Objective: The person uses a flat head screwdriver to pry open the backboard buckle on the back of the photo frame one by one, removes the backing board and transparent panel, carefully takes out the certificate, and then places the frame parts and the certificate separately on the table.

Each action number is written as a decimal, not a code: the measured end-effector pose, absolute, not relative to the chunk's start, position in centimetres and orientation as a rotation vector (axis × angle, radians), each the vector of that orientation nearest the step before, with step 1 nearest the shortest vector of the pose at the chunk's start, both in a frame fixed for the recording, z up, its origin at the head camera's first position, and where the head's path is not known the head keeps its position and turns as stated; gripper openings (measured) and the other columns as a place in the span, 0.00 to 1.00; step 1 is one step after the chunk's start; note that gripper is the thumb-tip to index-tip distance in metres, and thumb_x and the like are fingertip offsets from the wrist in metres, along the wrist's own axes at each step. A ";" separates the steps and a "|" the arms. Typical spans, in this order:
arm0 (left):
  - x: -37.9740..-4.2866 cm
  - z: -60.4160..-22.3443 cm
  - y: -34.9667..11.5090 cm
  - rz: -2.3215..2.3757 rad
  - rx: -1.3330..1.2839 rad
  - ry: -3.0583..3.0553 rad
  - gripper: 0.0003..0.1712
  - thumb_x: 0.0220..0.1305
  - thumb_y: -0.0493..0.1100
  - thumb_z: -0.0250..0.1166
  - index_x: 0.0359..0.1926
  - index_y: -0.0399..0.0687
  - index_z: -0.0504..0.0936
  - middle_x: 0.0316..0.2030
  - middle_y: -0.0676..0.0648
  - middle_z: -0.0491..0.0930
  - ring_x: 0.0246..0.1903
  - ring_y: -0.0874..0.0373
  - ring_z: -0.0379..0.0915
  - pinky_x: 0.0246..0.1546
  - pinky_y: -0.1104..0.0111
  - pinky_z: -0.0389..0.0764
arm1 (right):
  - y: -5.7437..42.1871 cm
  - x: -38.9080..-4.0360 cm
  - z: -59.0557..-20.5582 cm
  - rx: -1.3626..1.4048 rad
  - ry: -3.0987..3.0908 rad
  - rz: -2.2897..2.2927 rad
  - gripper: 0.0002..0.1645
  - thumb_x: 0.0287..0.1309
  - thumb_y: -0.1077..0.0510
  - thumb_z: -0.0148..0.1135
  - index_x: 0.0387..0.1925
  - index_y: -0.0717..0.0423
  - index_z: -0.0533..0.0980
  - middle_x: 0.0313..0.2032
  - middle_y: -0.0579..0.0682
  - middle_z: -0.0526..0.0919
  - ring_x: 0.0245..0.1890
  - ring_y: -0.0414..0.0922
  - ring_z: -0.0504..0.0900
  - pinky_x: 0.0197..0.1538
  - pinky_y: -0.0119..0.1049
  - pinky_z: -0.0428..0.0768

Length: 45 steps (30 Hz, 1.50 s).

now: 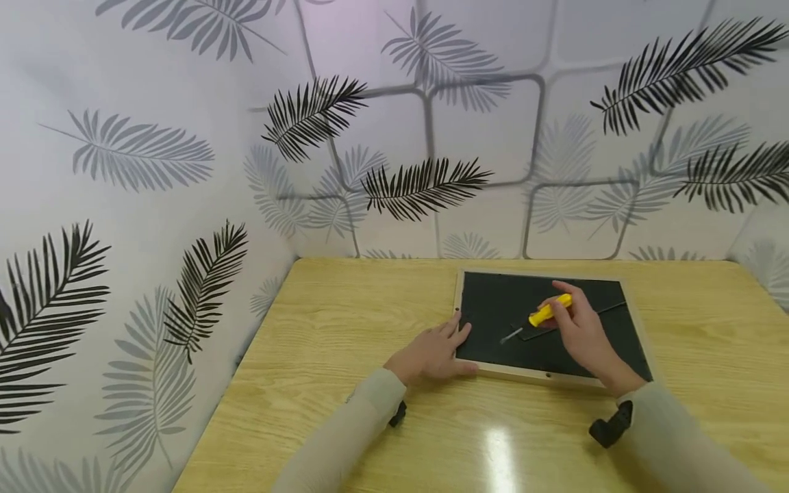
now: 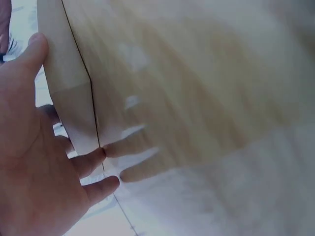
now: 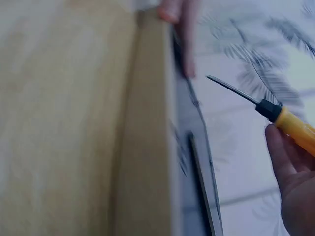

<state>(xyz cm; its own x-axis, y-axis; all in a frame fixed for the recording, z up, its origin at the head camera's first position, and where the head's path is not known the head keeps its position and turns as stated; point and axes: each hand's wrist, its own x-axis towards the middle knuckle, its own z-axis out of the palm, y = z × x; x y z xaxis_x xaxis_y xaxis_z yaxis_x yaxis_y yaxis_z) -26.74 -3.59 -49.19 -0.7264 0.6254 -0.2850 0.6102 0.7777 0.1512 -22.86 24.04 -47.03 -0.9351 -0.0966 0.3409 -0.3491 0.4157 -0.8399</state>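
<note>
A yellow-handled screwdriver (image 1: 550,310) is gripped in my right hand (image 1: 582,335), its metal shaft slanting down and left over a dark panel (image 1: 499,301). The panel sits in a light wooden frame (image 1: 524,373) lying flat on the table. A thin dark rod (image 1: 610,307) crosses the panel, partly hidden behind the right hand. My left hand (image 1: 434,352) rests at the frame's near left corner, fingers spread along its left side and thumb at the front edge. In the right wrist view the screwdriver's shaft (image 3: 234,90) points away from the fingers, its tip touching nothing.
The wooden table (image 1: 345,308) reflects light near its front. A wall (image 1: 382,137) with a feather pattern stands behind it and along the left. Small dark screw holes (image 1: 548,375) show on the frame. Black wrist devices (image 1: 611,426) sit under both sleeves.
</note>
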 end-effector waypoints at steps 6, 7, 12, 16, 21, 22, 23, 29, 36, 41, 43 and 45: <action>-27.9 -49.1 -5.9 0.101 0.954 2.633 0.51 0.61 0.75 0.46 0.75 0.55 0.40 0.74 0.48 0.30 0.71 0.49 0.41 0.67 0.56 0.51 | 28.3 -24.1 -47.0 0.150 -2.391 1.815 0.31 0.71 0.52 0.46 0.61 0.75 0.56 0.45 0.67 0.73 0.32 0.33 0.81 0.36 0.31 0.81; -28.1 -49.1 -6.5 0.109 0.952 2.634 0.51 0.61 0.74 0.47 0.75 0.55 0.41 0.74 0.48 0.30 0.71 0.48 0.42 0.67 0.56 0.51 | 28.9 -24.1 -47.1 0.131 -2.399 1.821 0.32 0.71 0.52 0.47 0.61 0.76 0.56 0.44 0.65 0.73 0.31 0.34 0.81 0.36 0.31 0.81; -29.2 -49.1 -9.1 0.151 0.957 2.634 0.51 0.61 0.71 0.52 0.75 0.53 0.44 0.74 0.47 0.32 0.71 0.48 0.41 0.66 0.57 0.51 | 30.9 -24.0 -48.1 0.108 -2.446 1.770 0.33 0.70 0.53 0.48 0.65 0.74 0.57 0.41 0.62 0.74 0.29 0.36 0.82 0.35 0.35 0.82; -29.9 -49.2 -11.1 0.221 0.944 2.612 0.52 0.60 0.70 0.54 0.75 0.54 0.43 0.74 0.49 0.31 0.71 0.49 0.39 0.67 0.56 0.51 | 31.2 -24.1 -48.7 0.112 -2.489 1.770 0.33 0.71 0.53 0.47 0.66 0.74 0.56 0.42 0.65 0.75 0.29 0.37 0.82 0.35 0.37 0.82; -30.2 -49.1 -13.2 0.343 0.914 2.573 0.52 0.61 0.67 0.57 0.75 0.52 0.42 0.74 0.47 0.30 0.71 0.48 0.35 0.67 0.55 0.50 | 29.8 -24.8 -49.1 0.180 -2.543 1.787 0.33 0.71 0.53 0.48 0.66 0.72 0.56 0.46 0.72 0.74 0.30 0.38 0.83 0.36 0.37 0.82; -30.1 -49.0 -13.3 0.368 0.904 2.564 0.53 0.60 0.67 0.58 0.75 0.51 0.42 0.74 0.47 0.30 0.71 0.48 0.34 0.67 0.54 0.49 | 29.5 -24.9 -49.1 0.193 -2.539 1.799 0.33 0.71 0.53 0.48 0.66 0.72 0.56 0.46 0.73 0.73 0.31 0.39 0.84 0.36 0.37 0.82; -30.0 -48.9 -13.3 0.389 0.898 2.559 0.53 0.60 0.67 0.59 0.75 0.50 0.43 0.74 0.46 0.30 0.71 0.47 0.35 0.67 0.54 0.50 | 29.2 -25.0 -49.1 0.207 -2.540 1.804 0.32 0.71 0.53 0.48 0.66 0.72 0.57 0.46 0.74 0.73 0.31 0.39 0.84 0.36 0.38 0.82; -29.1 -48.7 -12.4 0.382 0.792 2.618 0.60 0.53 0.73 0.60 0.75 0.50 0.44 0.74 0.45 0.31 0.71 0.46 0.38 0.65 0.54 0.54 | 28.1 -25.2 -49.1 0.231 -2.575 1.801 0.32 0.71 0.54 0.48 0.66 0.72 0.57 0.46 0.73 0.73 0.32 0.38 0.83 0.36 0.36 0.82; -28.2 -48.7 -11.0 0.139 0.711 2.754 0.63 0.50 0.80 0.53 0.74 0.46 0.45 0.73 0.41 0.34 0.69 0.46 0.46 0.62 0.56 0.61 | 27.9 -25.6 -49.2 0.267 -2.599 1.858 0.33 0.72 0.53 0.45 0.68 0.72 0.54 0.49 0.73 0.71 0.34 0.37 0.82 0.39 0.36 0.81; -27.7 -48.9 -9.9 0.024 0.666 2.799 0.65 0.48 0.84 0.48 0.74 0.44 0.46 0.73 0.39 0.36 0.67 0.43 0.52 0.58 0.54 0.67 | 27.8 -25.8 -49.2 0.324 -2.596 1.911 0.33 0.73 0.55 0.43 0.68 0.73 0.51 0.48 0.74 0.71 0.35 0.37 0.81 0.40 0.34 0.81; -27.7 -49.0 -9.7 0.013 0.653 2.797 0.65 0.48 0.83 0.47 0.74 0.44 0.46 0.73 0.39 0.36 0.67 0.43 0.52 0.57 0.55 0.68 | 27.6 -25.9 -49.1 0.336 -2.621 1.914 0.33 0.73 0.55 0.43 0.69 0.73 0.50 0.47 0.72 0.71 0.36 0.38 0.80 0.40 0.33 0.81; -27.7 -49.0 -9.6 0.006 0.643 2.792 0.64 0.49 0.83 0.47 0.74 0.45 0.45 0.73 0.40 0.35 0.67 0.43 0.52 0.56 0.55 0.69 | 27.4 -26.0 -49.2 0.349 -2.659 1.900 0.34 0.73 0.54 0.43 0.69 0.72 0.49 0.45 0.69 0.71 0.36 0.40 0.80 0.40 0.33 0.81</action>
<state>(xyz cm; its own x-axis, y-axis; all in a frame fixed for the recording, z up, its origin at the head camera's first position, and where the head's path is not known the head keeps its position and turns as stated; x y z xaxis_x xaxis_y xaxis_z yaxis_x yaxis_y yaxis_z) -27.70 -9.62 -49.02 -0.8632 0.4299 -0.2647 0.4287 0.9011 0.0654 -25.96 27.39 -49.19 -0.9671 -0.2545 0.0050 -0.0872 0.3126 -0.9459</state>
